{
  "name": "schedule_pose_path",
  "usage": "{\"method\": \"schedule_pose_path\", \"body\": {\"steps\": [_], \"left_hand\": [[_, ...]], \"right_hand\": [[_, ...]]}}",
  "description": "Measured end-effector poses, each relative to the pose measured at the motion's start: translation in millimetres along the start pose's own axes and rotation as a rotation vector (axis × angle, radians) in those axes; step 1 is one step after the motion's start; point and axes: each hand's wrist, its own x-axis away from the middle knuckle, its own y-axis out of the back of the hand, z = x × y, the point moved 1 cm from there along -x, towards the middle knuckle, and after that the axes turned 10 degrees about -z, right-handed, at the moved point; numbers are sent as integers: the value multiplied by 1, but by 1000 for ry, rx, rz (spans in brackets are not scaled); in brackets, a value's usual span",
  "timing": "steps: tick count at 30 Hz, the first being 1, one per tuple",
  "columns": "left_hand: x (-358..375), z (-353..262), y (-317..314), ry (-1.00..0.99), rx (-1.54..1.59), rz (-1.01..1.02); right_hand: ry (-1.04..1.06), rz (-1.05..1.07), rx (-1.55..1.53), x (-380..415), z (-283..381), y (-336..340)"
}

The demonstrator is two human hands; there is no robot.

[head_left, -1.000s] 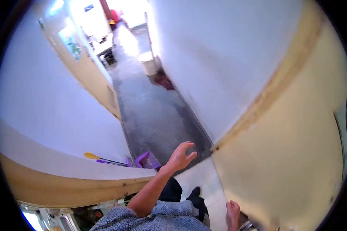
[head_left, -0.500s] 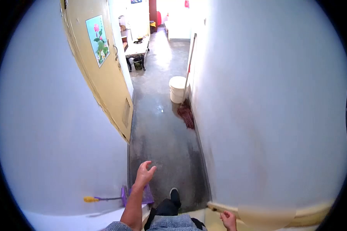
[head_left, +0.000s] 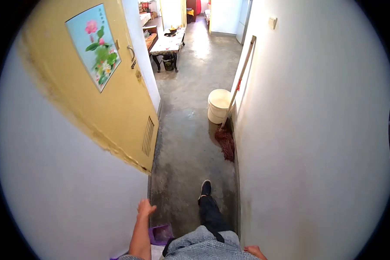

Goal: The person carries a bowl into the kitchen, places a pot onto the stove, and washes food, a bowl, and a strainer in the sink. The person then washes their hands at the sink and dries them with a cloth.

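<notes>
My left hand is held out low at the left, above the dark floor near the wall. Its thumb stands apart from the fingers and nothing is in it. Just below, a purple dustpan lies on the floor, partly covered by my body. At the bottom edge, beside the right wall, shows part of my right hand; its fingers are mostly hidden. A mop with a dark red head leans on the right wall, its long handle passing a white bucket. Neither hand touches these.
A yellow door with a lotus poster stands along the left side. Farther on are a low table with a bin under it. A light switch is on the right wall. My shoe is on the passage floor.
I have moved forward, so the door, bucket and mop look nearer. My left hand has shifted left and down in view. My right hand has dropped lower, and the dustpan's yellow-ended handle is out of sight.
</notes>
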Motion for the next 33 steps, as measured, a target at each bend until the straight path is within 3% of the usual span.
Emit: {"method": "schedule_pose_path", "body": {"steps": [1,2,3,4,5,6,8,9,11,15,18,20,23,25,31,33], "left_hand": [[-11,10,-8,56,-22,199],[-18,15,-9,302,262,304],[-21,19,-10,547,547,397],[-24,30,-14,595,598,342],[-38,31,-7,553,401,387],[-51,32,-3,558,396,388],[-58,23,4,601,533,54],[-68,19,4,615,548,56],[-104,12,9,841,619,204],[-194,-24,11,971,624,218],[-296,-48,10,923,644,215],[-388,-69,20,921,725,268],[-529,-125,31,582,561,315],[-628,-200,93,226,378,232],[-886,-373,186,-62,514,80],[-945,-410,201,-131,483,24]], "right_hand": [[76,-60,202,12,44,-1],[138,-129,397,47,109,-4],[33,-103,243,41,154,-10],[-74,-90,91,34,198,-15],[-283,-64,-209,20,229,-27],[-28,53,59,-4,275,-32],[102,85,141,-24,356,-26],[-5,-6,-61,-10,436,-30],[188,0,-60,-23,553,-28],[421,-26,-194,-55,753,-28],[458,-132,-342,-72,847,-29],[366,-160,-255,-78,879,-35],[163,-179,-198,-74,909,-53],[101,-164,-196,-67,923,-77],[-23,-101,-243,-95,954,-145],[103,-53,135,-99,995,-159]]}}
